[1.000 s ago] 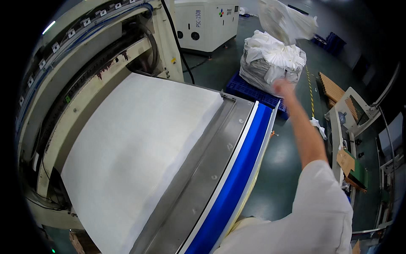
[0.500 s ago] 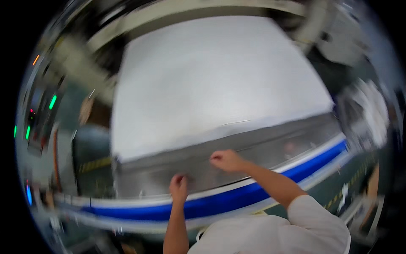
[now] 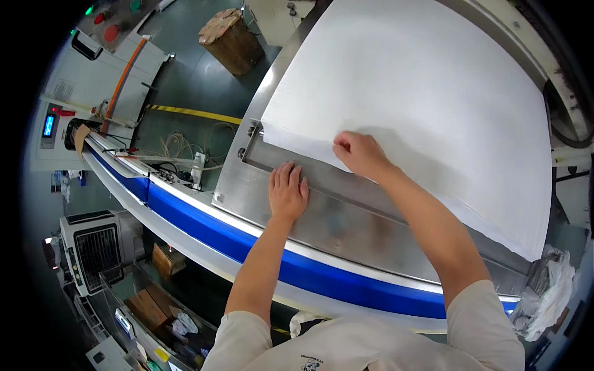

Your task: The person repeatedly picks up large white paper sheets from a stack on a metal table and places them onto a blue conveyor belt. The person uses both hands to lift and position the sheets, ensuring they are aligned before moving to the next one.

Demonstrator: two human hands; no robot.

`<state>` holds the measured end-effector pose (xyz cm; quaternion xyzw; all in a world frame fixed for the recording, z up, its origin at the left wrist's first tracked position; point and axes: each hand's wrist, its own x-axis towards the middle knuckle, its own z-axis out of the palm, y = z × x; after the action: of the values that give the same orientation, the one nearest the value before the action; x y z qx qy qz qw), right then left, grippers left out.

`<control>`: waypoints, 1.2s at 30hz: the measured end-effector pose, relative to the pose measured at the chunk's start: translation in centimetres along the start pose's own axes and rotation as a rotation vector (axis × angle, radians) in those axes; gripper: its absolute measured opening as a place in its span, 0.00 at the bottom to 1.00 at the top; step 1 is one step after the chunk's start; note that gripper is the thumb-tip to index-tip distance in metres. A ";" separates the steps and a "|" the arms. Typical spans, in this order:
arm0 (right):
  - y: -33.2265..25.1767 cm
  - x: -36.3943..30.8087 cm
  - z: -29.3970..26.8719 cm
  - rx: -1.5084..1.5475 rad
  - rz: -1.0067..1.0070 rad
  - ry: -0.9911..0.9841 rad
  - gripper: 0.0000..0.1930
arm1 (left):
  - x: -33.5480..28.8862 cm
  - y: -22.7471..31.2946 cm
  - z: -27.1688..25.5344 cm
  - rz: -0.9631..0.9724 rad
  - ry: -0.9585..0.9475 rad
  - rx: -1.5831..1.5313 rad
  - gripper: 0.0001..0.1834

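Observation:
A large white sheet (image 3: 402,93) covers most of a steel table (image 3: 334,226), its near edge wavy and slightly lifted off the metal. My left hand (image 3: 288,190) lies on the steel at the raised metal strip (image 3: 346,198), left of the middle, its fingers stretched out and holding nothing. Over the sheet's near left edge is my right hand (image 3: 362,154), fingers curled into a pinch. Whatever those fingers hold, if anything, is hidden beneath them.
A blue padded rail (image 3: 328,284) runs along the table's near side. Crumpled clear plastic (image 3: 547,297) hangs at the right end. Loose cables (image 3: 179,148), a wooden stump (image 3: 230,43) and a control cabinet (image 3: 86,93) stand left. Below left is a cart with cardboard (image 3: 151,306).
The view has turned toward the table's left end. My left hand has gone from curled to flat on the steel. My right hand has moved from above the steel onto the sheet's edge.

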<state>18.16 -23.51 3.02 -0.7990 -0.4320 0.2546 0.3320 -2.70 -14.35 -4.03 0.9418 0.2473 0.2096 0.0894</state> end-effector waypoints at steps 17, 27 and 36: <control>-2.9 12.4 4.3 -0.080 -0.064 -0.039 0.09 | 0.6 -0.7 0.6 -0.064 -0.026 -0.070 0.19; -2.3 12.3 4.9 -0.129 -0.088 0.066 0.08 | 1.0 -1.1 0.5 -0.117 -0.038 -0.129 0.21; -2.1 12.4 4.7 -0.163 -0.112 0.134 0.08 | 10.2 -6.1 0.3 0.041 0.244 0.134 0.23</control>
<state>19.95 -10.51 0.05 -0.8133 -0.4719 0.1454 0.3077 2.85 -3.99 -2.41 0.9179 0.2506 0.3075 -0.0089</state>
